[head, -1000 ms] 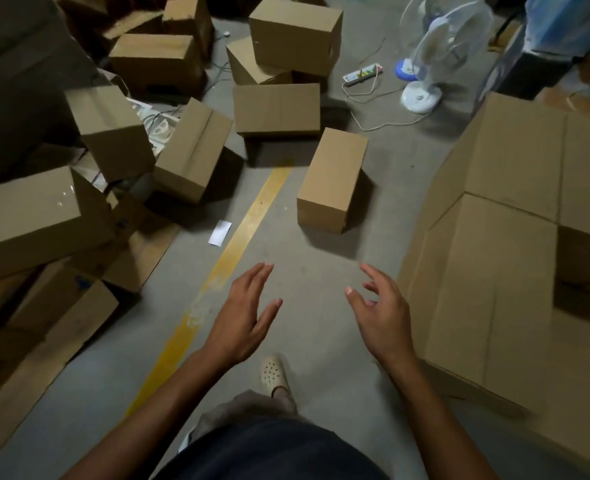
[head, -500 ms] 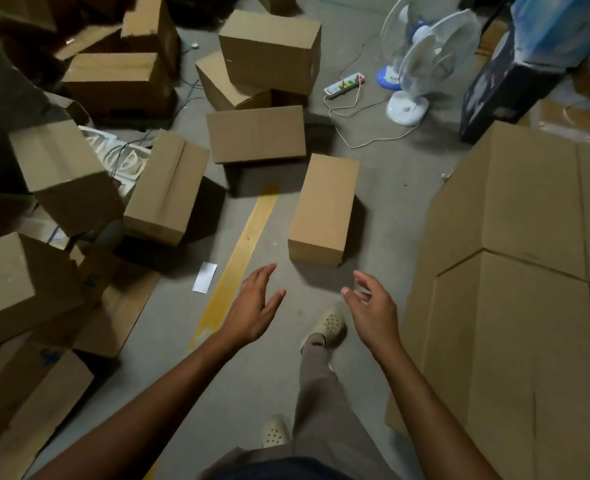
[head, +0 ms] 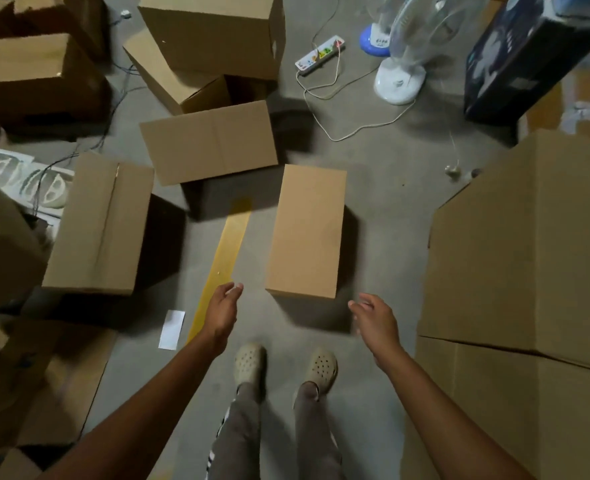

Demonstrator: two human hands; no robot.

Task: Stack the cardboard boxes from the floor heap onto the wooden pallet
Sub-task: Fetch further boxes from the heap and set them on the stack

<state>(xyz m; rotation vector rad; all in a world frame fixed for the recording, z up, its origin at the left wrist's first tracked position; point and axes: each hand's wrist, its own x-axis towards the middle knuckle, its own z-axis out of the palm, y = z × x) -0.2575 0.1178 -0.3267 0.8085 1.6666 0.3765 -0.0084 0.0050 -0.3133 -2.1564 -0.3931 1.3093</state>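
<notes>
Dim room, bare grey concrete floor [head: 383,237] with a worn yellow painted stripe [head: 229,251]. Plain brown cardboard boxes lie tumbled in a heap [head: 99,223] to the left and ahead, and a taller stack of boxes [head: 528,254] rises on the right. The nearest box [head: 307,230], long and narrow, lies flat just right of the stripe; I see my left hand [head: 222,311] and right hand [head: 376,320] loosely open off its near corners, holding nothing and not touching it. Beyond lie a white power strip [head: 319,55] and a white plastic fan base [head: 399,81]; print on the dark blue carton [head: 515,60] is too blurred to read.
</notes>
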